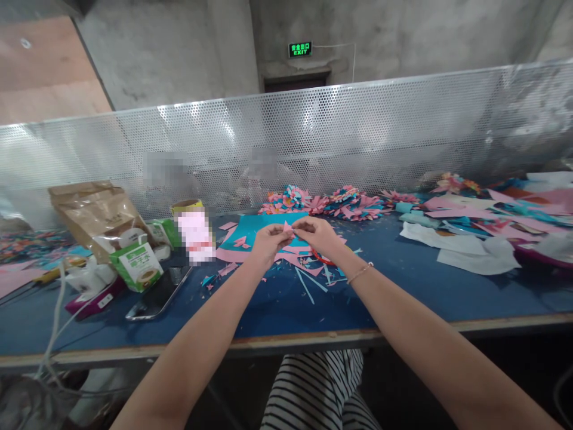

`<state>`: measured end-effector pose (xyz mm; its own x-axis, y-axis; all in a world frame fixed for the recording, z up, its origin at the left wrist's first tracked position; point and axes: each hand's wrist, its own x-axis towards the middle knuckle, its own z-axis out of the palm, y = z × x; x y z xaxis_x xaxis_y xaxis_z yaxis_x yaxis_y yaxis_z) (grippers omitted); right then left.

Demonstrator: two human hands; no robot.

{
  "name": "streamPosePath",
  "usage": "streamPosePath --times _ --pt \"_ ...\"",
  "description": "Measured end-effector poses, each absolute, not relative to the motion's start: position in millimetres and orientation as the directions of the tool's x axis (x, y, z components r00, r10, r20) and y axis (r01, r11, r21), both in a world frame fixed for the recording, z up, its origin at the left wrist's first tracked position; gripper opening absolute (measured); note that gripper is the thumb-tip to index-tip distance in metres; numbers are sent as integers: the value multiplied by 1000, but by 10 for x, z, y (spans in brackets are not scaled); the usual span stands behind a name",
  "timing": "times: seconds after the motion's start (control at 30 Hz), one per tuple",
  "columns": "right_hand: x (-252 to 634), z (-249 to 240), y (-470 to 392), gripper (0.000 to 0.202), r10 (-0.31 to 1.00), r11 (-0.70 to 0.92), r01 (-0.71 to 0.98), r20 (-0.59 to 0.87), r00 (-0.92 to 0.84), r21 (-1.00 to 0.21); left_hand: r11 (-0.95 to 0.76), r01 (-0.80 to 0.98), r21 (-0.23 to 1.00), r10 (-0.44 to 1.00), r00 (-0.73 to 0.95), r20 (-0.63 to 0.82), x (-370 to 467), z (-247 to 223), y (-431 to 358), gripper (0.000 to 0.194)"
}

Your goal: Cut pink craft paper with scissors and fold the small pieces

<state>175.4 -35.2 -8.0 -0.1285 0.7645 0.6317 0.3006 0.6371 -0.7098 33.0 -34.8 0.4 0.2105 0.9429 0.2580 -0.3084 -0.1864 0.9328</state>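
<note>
Above the table, my left hand [270, 242] pinches a small folded piece of pink paper [287, 227]. My right hand [319, 233] closes its fingertips on the same piece from the other side, and its exact folds are too small to make out. Beneath the hands lie a blue paper sheet [248, 227] and a pink paper strip [230, 255]. A red curved handle [323, 260], perhaps of scissors, shows partly under my right hand. Thin blue paper strips [308, 283] and pink scraps are scattered around it.
Piles of pink and blue paper pieces [353, 203] sit against the perforated metal screen [313, 131]. On the left are a brown paper bag [96, 215], a green-and-white box [138, 263], a phone [159, 292] and a white cable [56, 310]. White sheets [474, 254] lie right.
</note>
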Motion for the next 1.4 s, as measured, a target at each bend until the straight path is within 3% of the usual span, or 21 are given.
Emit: streamPosePath --times 0.37,0.67,1.1,1.4 --pt "1747 -66 -375 12 749 651 313 652 -119 -691 -38 -385 922 947 282 157 330 39 -366 20" --pt "1749 -77 -357 10 784 617 104 597 -172 -780 -74 -347 935 938 294 183 325 28 -352 20" --pt "1747 -53 -406 8 687 709 344 713 -141 -615 -49 -391 919 937 302 178 321 12 -342 20" --pt "1737 -48 -439 12 689 692 399 716 -116 -601 -130 -392 911 947 224 231 327 11 -346 19"
